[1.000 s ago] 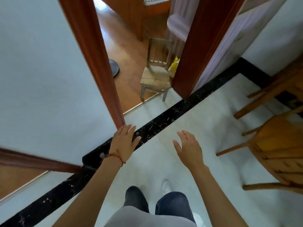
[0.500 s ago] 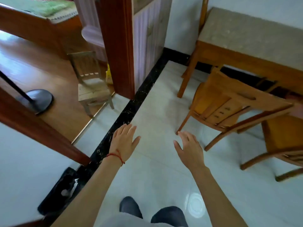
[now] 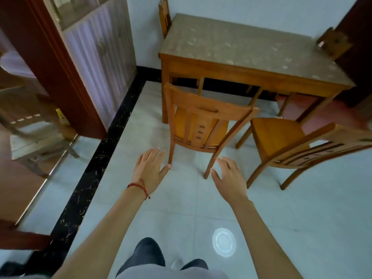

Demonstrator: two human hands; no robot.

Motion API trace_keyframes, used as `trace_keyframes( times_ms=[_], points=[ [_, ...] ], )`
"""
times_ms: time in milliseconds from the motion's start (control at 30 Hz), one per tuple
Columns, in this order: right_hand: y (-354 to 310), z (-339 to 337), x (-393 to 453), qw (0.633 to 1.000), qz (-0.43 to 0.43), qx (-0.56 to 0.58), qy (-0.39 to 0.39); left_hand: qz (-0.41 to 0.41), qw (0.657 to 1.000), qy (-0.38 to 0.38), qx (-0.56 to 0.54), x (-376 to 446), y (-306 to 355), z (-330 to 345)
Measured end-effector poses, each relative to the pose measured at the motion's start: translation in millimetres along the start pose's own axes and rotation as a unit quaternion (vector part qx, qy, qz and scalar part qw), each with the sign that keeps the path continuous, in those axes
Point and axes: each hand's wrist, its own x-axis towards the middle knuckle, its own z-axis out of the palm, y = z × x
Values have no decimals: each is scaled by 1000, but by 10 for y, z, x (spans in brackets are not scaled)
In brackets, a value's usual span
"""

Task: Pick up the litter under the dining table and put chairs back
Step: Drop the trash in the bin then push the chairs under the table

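— Both your hands are loose and holding nothing: left hand [image 3: 149, 170] and right hand [image 3: 229, 178] are spread, palms down, out in front of you, seemingly readying to reach. Why hold them like that?

— You look set to take the nearer chair [image 3: 203, 125] just beyond your fingertips. Its back faces you and its seat points toward the bench [image 3: 251, 55], so a straight push should slide it under.

— And its lie?

— Upright on four legs; the top rail runs left to right across your hands, tilted a little.

— What else?

— A second chair [image 3: 298, 143], off past your right hand, is turned askew, its back toward the right. A white round lid-like disc [image 3: 224, 246] lies on the floor [image 3: 312, 218] under your right forearm; it may be litter. Under the bench I cannot tell what lies there.
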Motion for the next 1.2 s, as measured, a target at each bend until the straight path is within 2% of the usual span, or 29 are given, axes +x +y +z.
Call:
trace_keyframes(
  times_ms=[200,567,733,833,900,1000,1133,1200],
  points=[
    [260,-113,305,999,34,6,13,22,1000,-14,11,492,269,93],
    [354,-172,1348,998,41,14,39,47,999,-20,-18,1788,286,209],
    [329,-189,1735,995,79,44,47,31,998,-29,-51,2239,267,242],
    [303,-198,1909,985,121,112,45,1,994,-33,-101,2422,284,297],
    [279,-216,2014,962,162,212,55,-44,985,-32,-162,2507,329,325],
    [280,-210,2205,903,244,349,60,-139,956,-20,-256,2623,453,304],
    [341,-187,2435,810,331,476,84,-241,894,-8,-377,2799,573,285],
    [364,-238,2537,777,364,503,104,-272,862,-6,-428,2935,569,332]
  ],
)
